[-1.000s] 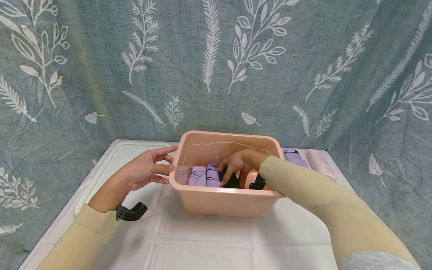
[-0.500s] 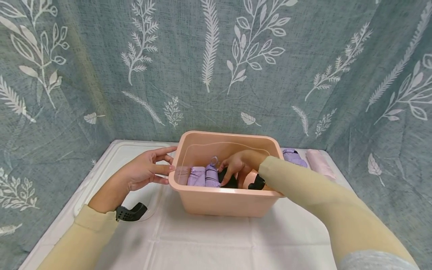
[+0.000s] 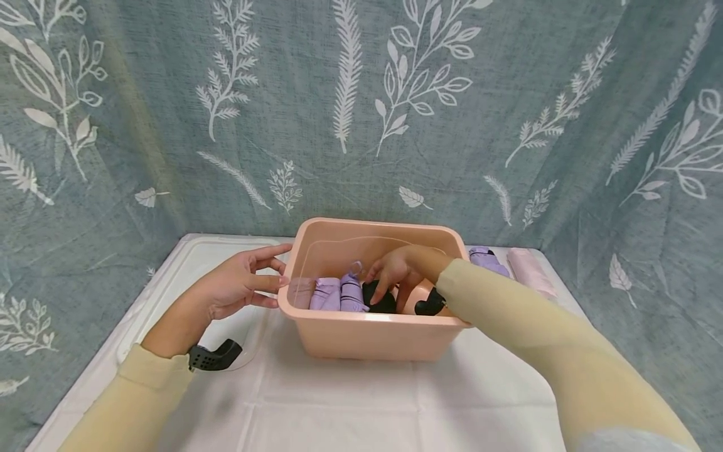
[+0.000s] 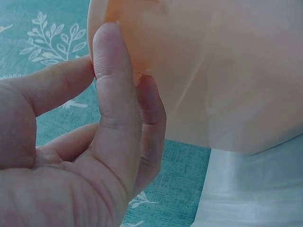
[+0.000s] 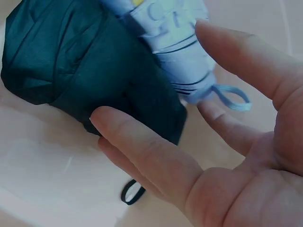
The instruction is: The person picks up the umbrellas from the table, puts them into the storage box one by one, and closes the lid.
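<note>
A peach plastic bin (image 3: 375,339) stands on the white-covered table with folded umbrellas inside. The fingertips and thumb of my left hand (image 3: 237,285) touch its left rim from outside. Inside the bin is my right hand (image 3: 398,267), fingers spread beside a dark green folded umbrella (image 5: 118,71). Its fingertips (image 5: 106,120) lie against the umbrella's end, with no finger curled round it. The thumb is apart from the dark umbrella, near the loop end of a lilac umbrella (image 3: 353,294). Another lilac umbrella (image 3: 325,295) lies further left in the bin.
Right of the bin lie a purple umbrella (image 3: 487,260) and a pale pink roll (image 3: 531,273). A white lid-like panel (image 3: 164,314) lies on the left. Patterned green curtains (image 3: 316,113) enclose the back and sides.
The right fingers have loosened slightly from the dark umbrella, and more of its rounded end shows. My left hand stays at the rim. The head view has shifted slightly.
</note>
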`<state>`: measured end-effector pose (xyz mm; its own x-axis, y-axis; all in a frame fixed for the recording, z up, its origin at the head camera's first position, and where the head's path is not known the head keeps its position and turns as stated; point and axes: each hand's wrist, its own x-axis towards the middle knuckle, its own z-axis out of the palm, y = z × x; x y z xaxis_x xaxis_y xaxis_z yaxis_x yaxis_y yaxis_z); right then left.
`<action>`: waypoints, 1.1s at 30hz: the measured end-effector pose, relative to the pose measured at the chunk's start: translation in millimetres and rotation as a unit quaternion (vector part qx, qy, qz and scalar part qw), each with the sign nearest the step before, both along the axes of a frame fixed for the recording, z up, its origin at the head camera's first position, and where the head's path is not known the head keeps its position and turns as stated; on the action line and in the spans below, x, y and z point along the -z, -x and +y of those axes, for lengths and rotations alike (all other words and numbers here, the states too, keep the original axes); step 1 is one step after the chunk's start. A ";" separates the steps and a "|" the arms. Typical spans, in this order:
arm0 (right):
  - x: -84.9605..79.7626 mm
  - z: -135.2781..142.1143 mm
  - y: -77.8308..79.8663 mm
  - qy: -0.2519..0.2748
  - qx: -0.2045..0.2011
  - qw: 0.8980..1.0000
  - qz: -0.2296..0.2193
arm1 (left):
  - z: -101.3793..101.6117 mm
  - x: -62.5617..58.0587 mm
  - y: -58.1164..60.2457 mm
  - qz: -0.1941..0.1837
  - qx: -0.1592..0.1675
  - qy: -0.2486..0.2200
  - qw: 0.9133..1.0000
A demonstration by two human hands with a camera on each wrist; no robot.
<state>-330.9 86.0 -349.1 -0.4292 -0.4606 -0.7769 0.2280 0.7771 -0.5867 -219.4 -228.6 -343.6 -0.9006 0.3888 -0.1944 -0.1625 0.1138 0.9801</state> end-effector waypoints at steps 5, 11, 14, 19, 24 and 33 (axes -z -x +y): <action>-7.2 6.7 -1.1 0.019 0.002 1.000 0.000 | 0.1 1.2 -0.2 -0.004 -0.001 0.003 1.000; -24.7 18.8 -7.0 0.047 0.013 0.999 0.013 | 1.6 1.6 -0.8 -0.007 -0.004 0.002 1.000; -35.3 27.6 -10.5 0.063 0.008 0.998 0.031 | 1.8 0.5 -0.8 -0.006 -0.003 0.001 1.000; -48.1 40.8 -17.0 0.110 0.015 0.993 0.045 | 0.4 -2.0 -1.4 -0.004 -0.004 0.005 1.000; -56.5 53.8 -24.2 0.164 0.033 0.984 0.060 | -1.6 -1.9 -3.2 -0.003 -0.008 0.004 1.000; -64.6 85.6 -42.4 0.272 0.081 0.949 0.137 | 1.2 1.8 -2.1 0.002 -0.007 -0.002 1.000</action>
<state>-288.5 171.6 -284.5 -0.6797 -0.6728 -0.2921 0.1002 0.3093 -0.9457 -217.3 -227.4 -345.4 -0.9070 0.3768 -0.1881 -0.1593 0.1066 0.9815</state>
